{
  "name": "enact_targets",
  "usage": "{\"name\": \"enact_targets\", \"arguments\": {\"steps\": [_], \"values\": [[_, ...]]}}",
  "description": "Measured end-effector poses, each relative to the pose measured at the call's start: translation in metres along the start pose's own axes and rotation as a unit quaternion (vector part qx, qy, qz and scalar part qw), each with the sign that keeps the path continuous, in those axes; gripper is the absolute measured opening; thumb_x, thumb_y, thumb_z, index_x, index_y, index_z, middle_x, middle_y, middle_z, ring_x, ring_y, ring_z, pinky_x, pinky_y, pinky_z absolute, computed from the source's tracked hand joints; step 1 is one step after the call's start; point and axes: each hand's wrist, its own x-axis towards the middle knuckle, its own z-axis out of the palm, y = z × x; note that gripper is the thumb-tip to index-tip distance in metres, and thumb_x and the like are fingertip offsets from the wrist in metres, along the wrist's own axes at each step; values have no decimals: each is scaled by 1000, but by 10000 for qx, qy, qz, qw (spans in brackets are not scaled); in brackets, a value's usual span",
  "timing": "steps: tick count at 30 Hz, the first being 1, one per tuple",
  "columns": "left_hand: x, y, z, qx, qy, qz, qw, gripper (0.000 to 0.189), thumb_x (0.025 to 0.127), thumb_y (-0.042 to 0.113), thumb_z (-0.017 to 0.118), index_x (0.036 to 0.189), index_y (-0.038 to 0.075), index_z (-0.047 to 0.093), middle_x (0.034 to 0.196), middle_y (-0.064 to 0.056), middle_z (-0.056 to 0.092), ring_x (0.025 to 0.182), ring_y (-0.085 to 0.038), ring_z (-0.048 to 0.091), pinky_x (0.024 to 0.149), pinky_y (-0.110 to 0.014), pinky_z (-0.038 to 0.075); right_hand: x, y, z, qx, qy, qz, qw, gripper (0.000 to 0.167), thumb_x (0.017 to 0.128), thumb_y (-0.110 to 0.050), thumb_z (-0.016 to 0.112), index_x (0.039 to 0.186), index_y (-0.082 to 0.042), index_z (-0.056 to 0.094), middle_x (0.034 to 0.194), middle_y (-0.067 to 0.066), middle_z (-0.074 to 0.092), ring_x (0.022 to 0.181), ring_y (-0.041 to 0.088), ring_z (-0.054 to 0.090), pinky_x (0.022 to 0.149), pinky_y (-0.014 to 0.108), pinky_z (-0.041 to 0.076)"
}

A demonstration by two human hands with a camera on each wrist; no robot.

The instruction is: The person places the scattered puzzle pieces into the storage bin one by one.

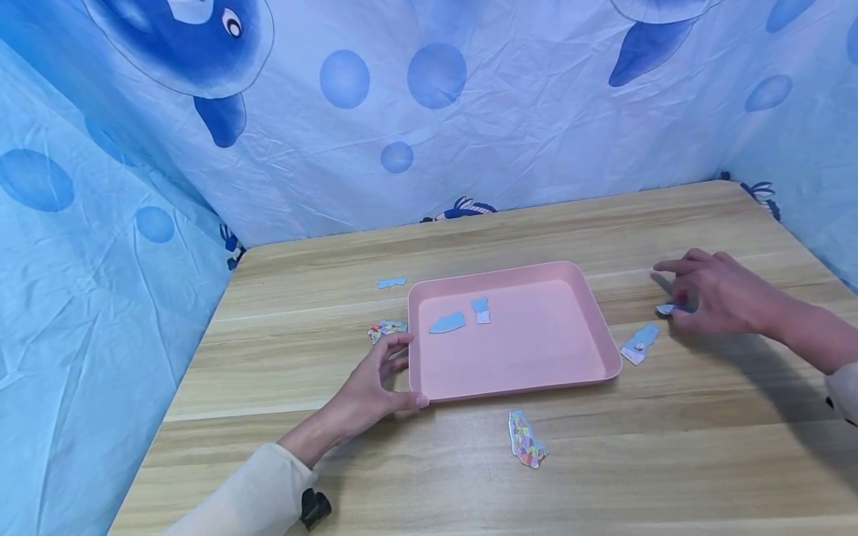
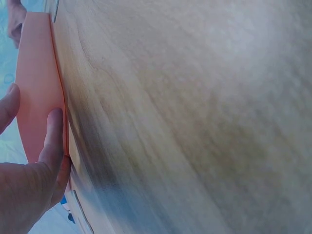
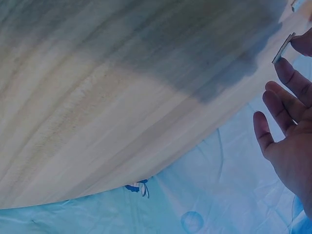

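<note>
A shallow pink tray (image 1: 523, 372) lies on the wooden table, with two blue puzzle pieces, a long one (image 1: 447, 322) and a smaller blue-and-white one (image 1: 481, 310), inside it. My left hand (image 1: 369, 387) holds its near left corner, thumb at the front wall and fingers along the left side. Off to the tray's right, my right hand (image 1: 720, 294) pinches a small light-blue puzzle piece (image 1: 666, 309) between thumb and index finger. The right wrist view shows that piece (image 3: 282, 48) edge-on, thin and flat. Another blue-and-white piece (image 1: 640, 343) rests between this hand and the tray.
Colourful puzzle pieces lie in front of the tray (image 1: 526, 441) and at its left side (image 1: 385, 329), the latter partly behind my left hand. A narrow blue piece (image 1: 392, 283) is beyond the tray's far left corner. Blue printed cloth (image 1: 375, 186) hangs around the table (image 1: 322, 298).
</note>
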Motion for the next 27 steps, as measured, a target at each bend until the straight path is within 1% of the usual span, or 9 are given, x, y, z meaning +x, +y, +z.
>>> {"name": "enact_targets", "arguments": {"steps": [5, 8, 11, 17, 20, 24, 27], "values": [[-1, 1, 0, -15, -19, 16, 10000, 92, 68, 6, 87, 143, 16, 35, 147, -2, 40, 133, -21, 42, 111, -46, 31, 6, 0, -6, 152, 491, -372, 9980, 29, 61, -12, 81, 60, -27, 57, 117, 18, 65, 92, 28, 55, 66, 43, 40], [-1, 1, -1, -15, -32, 24, 10000, 92, 68, 6, 87, 143, 15, 35, 147, -2, 40, 134, -21, 41, 111, -46, 32, 11, -1, -10, 307, 654, -466, 9963, 33, 61, -9, 81, 60, -29, 55, 117, 18, 64, 90, 26, 55, 65, 41, 42], [-1, 2, -1, -20, -45, 26, 10000, 92, 68, 6, 87, 143, 16, 35, 147, -2, 39, 134, -21, 41, 111, -46, 32, 15, -4, -14, 428, 655, -426, 9960, 34, 61, -7, 81, 60, -29, 55, 119, 17, 64, 92, 25, 55, 67, 41, 44], [0, 2, -1, -37, -47, 21, 10000, 92, 68, 5, 86, 143, 15, 35, 146, -2, 40, 133, -21, 42, 110, -45, 32, 24, -13, -24, 482, 601, -448, 9960, 33, 63, -6, 80, 61, -27, 54, 123, 17, 62, 97, 29, 54, 71, 44, 45], [0, 2, 0, -36, -40, 20, 10000, 92, 68, 5, 86, 143, 15, 35, 146, -2, 40, 133, -20, 42, 110, -45, 33, 27, -17, -28, 487, 616, -473, 9958, 32, 64, -6, 79, 62, -26, 54, 124, 17, 61, 97, 28, 53, 71, 44, 44], [0, 2, -1, -30, -43, 24, 10000, 92, 68, 5, 86, 143, 15, 35, 146, -2, 40, 134, -21, 41, 110, -44, 33, 33, -23, -32, 499, 713, -601, 9944, 32, 63, -5, 78, 63, -26, 55, 124, 16, 62, 95, 25, 52, 71, 40, 41], [0, 2, -1, -33, -45, 24, 10000, 92, 68, 5, 86, 143, 15, 35, 147, -2, 40, 134, -21, 41, 110, -44, 33, 38, -28, -35, 535, 741, -695, 9934, 30, 64, -5, 77, 63, -26, 55, 124, 16, 61, 97, 26, 52, 73, 40, 41]]}}
